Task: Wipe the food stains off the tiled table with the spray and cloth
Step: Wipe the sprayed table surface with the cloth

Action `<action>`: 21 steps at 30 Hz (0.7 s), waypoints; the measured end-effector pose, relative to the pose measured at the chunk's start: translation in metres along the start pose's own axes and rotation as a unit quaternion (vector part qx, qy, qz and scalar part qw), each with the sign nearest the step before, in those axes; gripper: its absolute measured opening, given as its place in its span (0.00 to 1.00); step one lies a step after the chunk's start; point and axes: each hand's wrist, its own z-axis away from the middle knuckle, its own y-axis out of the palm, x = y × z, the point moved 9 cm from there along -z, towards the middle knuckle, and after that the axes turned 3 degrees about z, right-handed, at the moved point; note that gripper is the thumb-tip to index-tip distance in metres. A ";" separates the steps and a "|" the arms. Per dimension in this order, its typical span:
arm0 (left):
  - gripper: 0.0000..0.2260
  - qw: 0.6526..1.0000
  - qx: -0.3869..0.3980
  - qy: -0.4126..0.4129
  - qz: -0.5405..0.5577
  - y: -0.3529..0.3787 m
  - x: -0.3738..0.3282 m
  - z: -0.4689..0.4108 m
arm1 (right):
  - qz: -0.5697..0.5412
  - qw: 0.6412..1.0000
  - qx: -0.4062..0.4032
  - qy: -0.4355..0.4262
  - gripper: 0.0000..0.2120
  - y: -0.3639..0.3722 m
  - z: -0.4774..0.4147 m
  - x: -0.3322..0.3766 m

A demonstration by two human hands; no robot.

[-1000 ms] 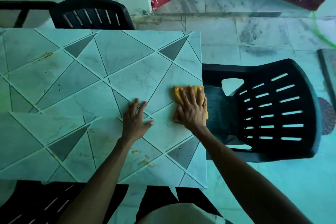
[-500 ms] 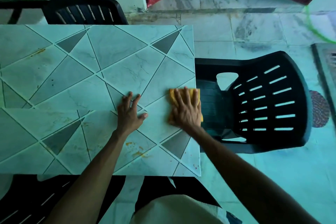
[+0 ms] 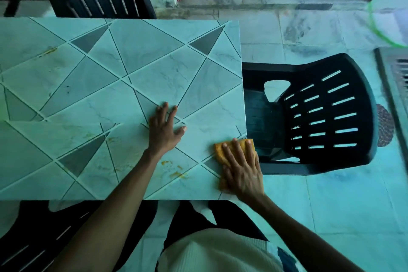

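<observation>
Two hands down on the worktop (image 3: 132,62). Left hand (image 3: 164,131) flat, fingers spread wide, holding nothing, just bracing on bare tile near the middle. Right hand (image 3: 241,170) flat too, fingers straight and close together, pressing the cloth (image 3: 219,150) onto the near right corner, right at the edge beside the chair (image 3: 320,117). Orange cloth mostly hidden under the palm, only the far end and a strip by the wrist peeking out.

Soft and limp by the look of it, folded into a small pad; light, nothing to break. Probably apt to bunch or slip out from under if pushed with fingertips alone, so best worked with the whole palm on top, weight down, no pinching needed. Smooth glazed tile underneath, likely slick where wet; grout lines likely to snag the cloth's edge.

Plenty left to do, judging by the yellow-brown stains (image 3: 176,174) just left of the cloth, between the two forearms, not yet wiped. More smears (image 3: 47,51) out at the far left. No spray in view anywhere. Next, probably a sweep left across those near stains, palm flat, minding not to shove the cloth off the edge.
</observation>
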 end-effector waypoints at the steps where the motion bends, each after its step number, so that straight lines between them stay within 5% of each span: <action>1: 0.36 1.000 -0.001 0.009 -0.001 -0.001 0.000 0.003 | 0.002 1.000 0.001 0.020 0.32 -0.001 -0.016 -0.003; 5: 0.29 0.998 -0.004 0.061 0.019 -0.007 0.003 0.025 | -0.044 0.992 -0.016 0.115 0.32 -0.013 -0.097 0.016; 10: 0.23 0.997 -0.039 0.061 0.042 -0.023 0.038 0.047 | -0.021 0.999 -0.009 -0.031 0.35 0.000 -0.086 0.139; 14: 0.25 0.996 -0.040 0.072 0.018 -0.025 0.053 0.054 | -0.003 0.993 -0.005 -0.119 0.32 0.019 -0.013 0.139; 18: 0.29 0.996 -0.003 0.083 0.012 -0.010 0.038 0.054 | -0.003 1.000 -0.022 0.014 0.31 0.001 -0.001 0.056; 21: 0.29 0.992 0.010 0.126 0.002 0.001 0.012 0.060 | 0.012 0.995 0.019 0.097 0.40 -0.003 -0.034 0.014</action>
